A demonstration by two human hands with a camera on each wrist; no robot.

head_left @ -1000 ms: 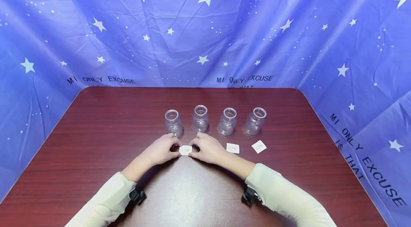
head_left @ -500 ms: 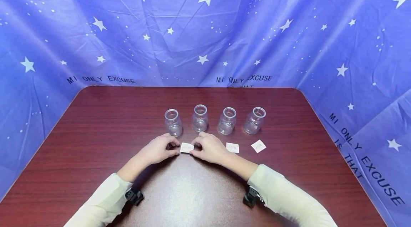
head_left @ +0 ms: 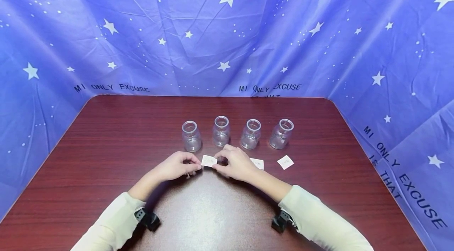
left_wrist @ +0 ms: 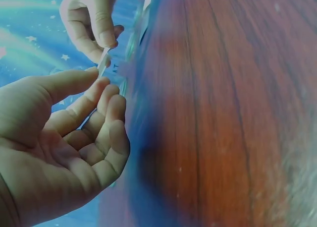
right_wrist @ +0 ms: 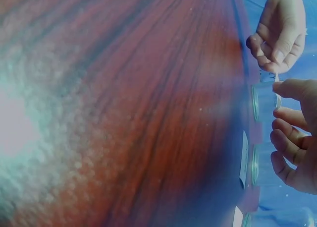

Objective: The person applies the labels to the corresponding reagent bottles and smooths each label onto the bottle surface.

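Note:
A small white paper label (head_left: 209,160) with faint handwriting is held between the two hands, above the table. My right hand (head_left: 235,163) grips its right side with thumb and forefinger. At its lower left corner, my left hand (head_left: 179,165) pinches with thumb and forefinger; the other fingers curl loosely. In the left wrist view the label (left_wrist: 103,62) appears nearly edge-on, running between the hands. Just behind the hands stand a clear glass jar (head_left: 191,139) on the left and another jar (head_left: 221,134) beside it.
Two more glass jars, one (head_left: 250,136) in the middle and one (head_left: 281,136) on the right, continue the row. Two white labels lie before them: one (head_left: 258,164) partly behind my right hand, the other (head_left: 285,162) turned askew. Starry blue cloth (head_left: 198,26) surrounds the dark red table (head_left: 124,125).
The label has risen and shifted slightly right, its face tilting. My left fingers were briefly apart from its left edge and now pinch the corner. The jars and other labels have stayed put.

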